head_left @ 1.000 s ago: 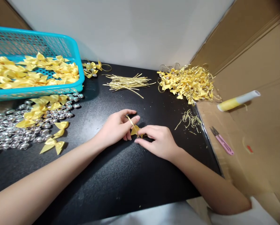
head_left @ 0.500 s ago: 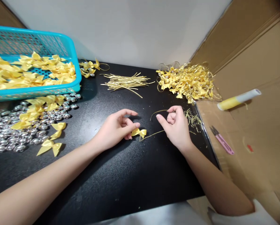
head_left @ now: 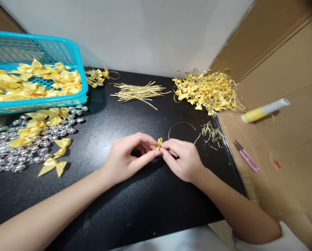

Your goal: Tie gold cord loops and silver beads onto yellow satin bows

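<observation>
A small yellow ribbon bow (head_left: 159, 143) is pinched between my two hands above the black table (head_left: 135, 212). My left hand (head_left: 131, 153) grips it from the left with thumb and fingertips. From the right, the thumb and index finger of my right hand (head_left: 183, 158) close on the same bow; the fingers cover part of it. A curved gold cord (head_left: 182, 123) lies just beyond my right hand. Two loose yellow bows (head_left: 53, 166) rest left of my left forearm, beside a spread of silver beads (head_left: 22, 153).
A turquoise basket (head_left: 83, 78) of yellow bows stands at the back left. Gold cords (head_left: 140, 93) lie at the back middle. Finished-looking bow loops (head_left: 208, 91) are heaped back right, near cord scraps (head_left: 212, 134). Pink thread snips (head_left: 247, 157) and a yellow-white tube (head_left: 265, 109) lie right.
My hands have come together at the bow, which is now lifted and turned between the fingertips. The right hand has let go of the curved cord, which lies on the table.
</observation>
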A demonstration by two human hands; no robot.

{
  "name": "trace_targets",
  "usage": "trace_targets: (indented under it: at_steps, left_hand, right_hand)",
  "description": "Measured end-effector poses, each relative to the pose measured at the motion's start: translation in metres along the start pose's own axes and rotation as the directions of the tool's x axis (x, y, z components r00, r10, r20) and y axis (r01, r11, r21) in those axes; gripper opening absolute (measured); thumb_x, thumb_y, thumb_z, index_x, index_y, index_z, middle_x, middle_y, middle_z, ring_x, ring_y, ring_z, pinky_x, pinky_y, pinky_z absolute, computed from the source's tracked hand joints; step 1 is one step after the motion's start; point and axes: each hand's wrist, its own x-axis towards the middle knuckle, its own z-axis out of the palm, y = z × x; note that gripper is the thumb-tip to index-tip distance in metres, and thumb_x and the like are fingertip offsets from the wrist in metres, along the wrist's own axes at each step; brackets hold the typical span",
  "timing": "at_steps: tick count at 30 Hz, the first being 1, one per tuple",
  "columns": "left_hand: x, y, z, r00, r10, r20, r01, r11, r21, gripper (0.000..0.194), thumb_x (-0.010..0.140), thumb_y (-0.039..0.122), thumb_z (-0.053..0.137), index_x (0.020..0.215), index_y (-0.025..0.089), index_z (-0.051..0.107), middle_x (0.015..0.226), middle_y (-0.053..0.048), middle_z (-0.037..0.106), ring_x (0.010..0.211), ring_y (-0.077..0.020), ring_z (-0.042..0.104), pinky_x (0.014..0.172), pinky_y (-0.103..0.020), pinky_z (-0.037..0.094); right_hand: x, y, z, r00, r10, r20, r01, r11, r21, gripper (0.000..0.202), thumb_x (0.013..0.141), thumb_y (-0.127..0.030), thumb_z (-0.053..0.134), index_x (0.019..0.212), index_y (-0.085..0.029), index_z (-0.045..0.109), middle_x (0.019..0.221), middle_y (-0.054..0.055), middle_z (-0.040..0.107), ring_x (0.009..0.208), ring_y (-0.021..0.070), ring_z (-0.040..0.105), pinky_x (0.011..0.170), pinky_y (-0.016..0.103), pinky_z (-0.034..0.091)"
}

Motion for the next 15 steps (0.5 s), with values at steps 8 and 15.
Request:
trace_targets:
  at_steps: [8, 15]
  left_hand:
    - [0.012, -0.012, -0.004, 0.883, -0.292, 0.367, 0.442, 0.782, -0.439, 0.013, 0.084, 0.026, 0.069, 0.09, 0.015, 0.066, 0.075, 0.0, 0.066, 0.067, -0.0087, 0.06, 0.062, -0.017, 0.053]
    - [0.01, -0.014, -0.003, 0.88, -0.355, 0.316, 0.473, 0.721, -0.507, 0.021, 0.076, 0.021, 0.08, 0.088, 0.013, 0.065, 0.072, 0.002, 0.069, 0.065, -0.0053, 0.061, 0.064, -0.014, 0.05]
  right_hand:
    - [0.003, 0.008, -0.006, 0.998, -0.058, -0.027, 0.064, 0.95, 0.307, 0.014, 0.092, -0.018, 0.054, 0.082, -0.019, 0.064, 0.073, 0.0, 0.056, 0.066, 0.0105, 0.051, 0.064, 0.025, 0.041]
    - [0.003, 0.005, -0.01, 0.997, -0.039, -0.064, 0.041, 0.999, 0.02, 0.011, 0.087, -0.015, 0.057, 0.077, -0.019, 0.062, 0.101, 0.005, 0.052, 0.103, 0.0208, 0.045, 0.093, 0.04, 0.036]
